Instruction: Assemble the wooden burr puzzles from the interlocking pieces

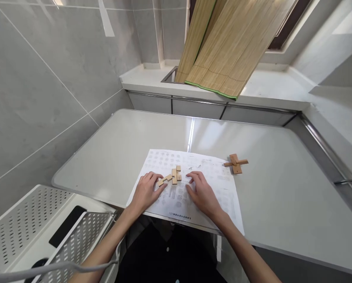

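A printed paper sheet (211, 184) lies on the white table (119, 149) in front of me. Several small pale wooden blocks (173, 176) lie on the sheet. My left hand (146, 190) rests flat on the paper with its fingers stretched out, the fingertips touching the left end of the blocks. My right hand (202, 192) lies flat just right of the blocks, fingers apart, holding nothing. An assembled wooden cross piece (236, 162) sits at the sheet's upper right corner, clear of both hands.
Rolled bamboo mats (223, 47) lean against the back counter (261, 90). A white perforated metal rack (31, 232) with a dark phone-like object (67, 225) stands at the lower left. Grey tiled wall runs along the left.
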A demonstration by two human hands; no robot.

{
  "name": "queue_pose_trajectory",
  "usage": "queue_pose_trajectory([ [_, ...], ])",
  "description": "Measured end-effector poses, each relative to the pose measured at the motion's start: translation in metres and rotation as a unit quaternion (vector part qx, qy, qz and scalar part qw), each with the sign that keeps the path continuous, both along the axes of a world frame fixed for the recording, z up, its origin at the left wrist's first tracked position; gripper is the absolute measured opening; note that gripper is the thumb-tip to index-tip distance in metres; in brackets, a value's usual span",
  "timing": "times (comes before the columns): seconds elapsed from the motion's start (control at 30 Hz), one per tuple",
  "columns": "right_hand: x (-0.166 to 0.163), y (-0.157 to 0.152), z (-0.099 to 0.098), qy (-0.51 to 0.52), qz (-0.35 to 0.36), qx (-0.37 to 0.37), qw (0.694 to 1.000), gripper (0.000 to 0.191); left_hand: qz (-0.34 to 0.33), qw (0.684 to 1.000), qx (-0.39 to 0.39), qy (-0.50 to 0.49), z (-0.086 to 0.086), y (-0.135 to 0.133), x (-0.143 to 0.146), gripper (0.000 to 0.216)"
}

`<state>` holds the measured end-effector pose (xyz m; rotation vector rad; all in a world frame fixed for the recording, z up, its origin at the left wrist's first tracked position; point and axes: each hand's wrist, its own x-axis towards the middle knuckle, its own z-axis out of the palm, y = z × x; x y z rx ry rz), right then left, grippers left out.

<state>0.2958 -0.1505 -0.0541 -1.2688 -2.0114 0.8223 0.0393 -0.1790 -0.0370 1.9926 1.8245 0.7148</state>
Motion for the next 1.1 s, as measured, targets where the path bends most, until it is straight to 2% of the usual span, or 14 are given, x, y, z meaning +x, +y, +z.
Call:
queue_pose_trajectory([
  [0.17,-0.01,0.003,-0.009,-0.035,0.021,0.009,0.999,0.037,0.045,0.989,-0.053,-0.13,0.005,-0.009,0.016,0.036],
  [0.33,-0.018,-0.001,-0.012,-0.045,0.0,0.029,0.999,0.04,-0.013,0.953,-0.133,-0.273,0.006,-0.019,0.011,0.044],
  [0.53,-0.036,-0.005,-0.013,-0.076,-0.047,0.049,0.995,0.034,-0.053,0.905,-0.144,-0.397,-0.003,-0.015,-0.001,0.053],
  [0.67,-0.044,-0.011,-0.02,-0.045,-0.098,0.053,0.993,0.026,-0.036,0.881,-0.13,-0.453,-0.011,-0.017,-0.01,0.052],
  [0.83,-0.045,-0.017,-0.023,-0.009,-0.114,0.06,0.992,0.027,-0.026,0.859,-0.131,-0.494,-0.015,-0.022,-0.014,0.051],
  [0.97,-0.047,-0.019,-0.022,0.013,-0.145,0.056,0.988,0.032,-0.028,0.835,-0.137,-0.533,-0.015,-0.026,-0.013,0.053],
  [1.1,-0.046,-0.017,-0.027,0.043,-0.213,0.011,0.976,0.043,-0.032,0.824,-0.133,-0.549,-0.017,-0.031,-0.013,0.051],
])
